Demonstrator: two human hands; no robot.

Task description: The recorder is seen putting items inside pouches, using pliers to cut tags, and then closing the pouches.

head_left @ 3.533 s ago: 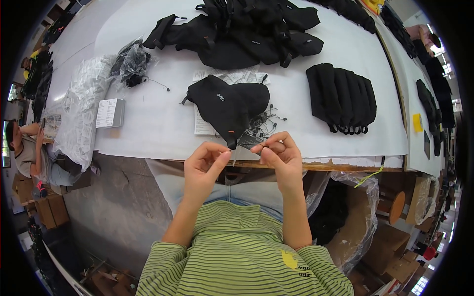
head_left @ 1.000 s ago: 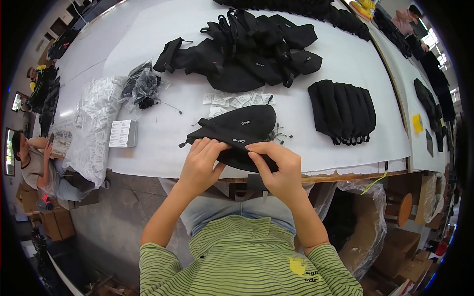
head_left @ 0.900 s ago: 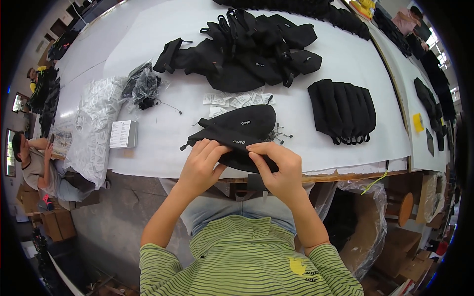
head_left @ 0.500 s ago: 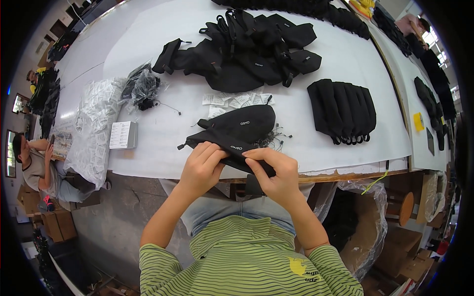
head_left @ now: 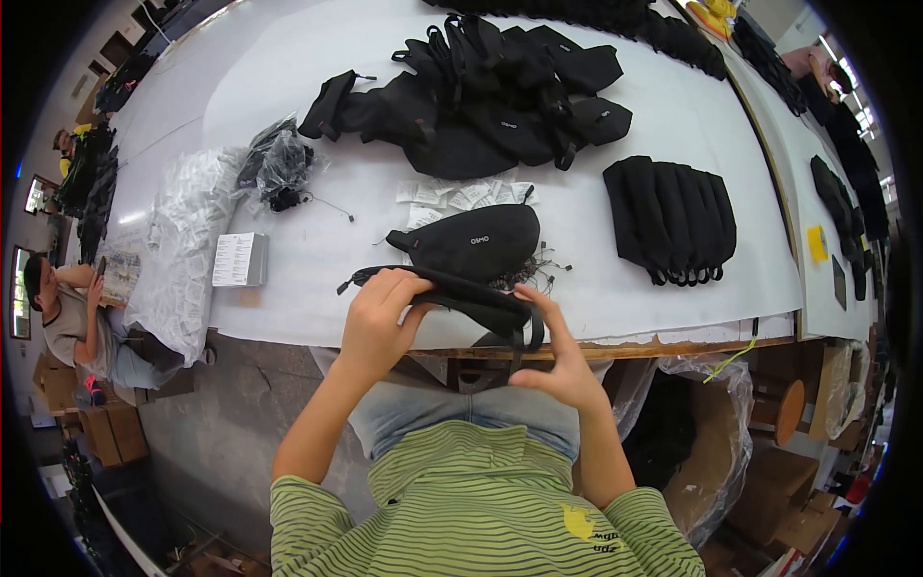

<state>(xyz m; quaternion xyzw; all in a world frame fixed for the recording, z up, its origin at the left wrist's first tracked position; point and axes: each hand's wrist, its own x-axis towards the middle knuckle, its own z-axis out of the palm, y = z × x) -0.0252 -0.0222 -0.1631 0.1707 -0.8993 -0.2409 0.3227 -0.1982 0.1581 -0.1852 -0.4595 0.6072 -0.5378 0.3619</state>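
Note:
My left hand (head_left: 383, 317) is closed round the near side of a black fabric pouch (head_left: 473, 296), with its fingers over the top edge. The pouch is tilted edge-on at the table's front edge, a zip pull at its left end and a strap loop hanging at its right end. Thumb and forefinger spread wide, my right hand (head_left: 567, 361) is at that right end. Its forefinger is against or just beside the pouch's upper corner; the remaining fingers are partly hidden. Just beyond lies a second black pouch (head_left: 471, 240) with pale lettering, flat on the white-covered table (head_left: 336, 260).
Farther back is a heap of black pouches (head_left: 481, 135). A row of folded black pouches (head_left: 670, 221) lies right. Small white packets (head_left: 466, 195) and black tag strings (head_left: 543, 269) surround the second pouch. Left are a white box (head_left: 240, 260), bagged packets (head_left: 183, 221) and a seated person (head_left: 77, 308).
The held pouch has turned from lying face up to edge-on, uncovering more of the flat pouch behind. My right hand has spread from a pinch and moved to its right end.

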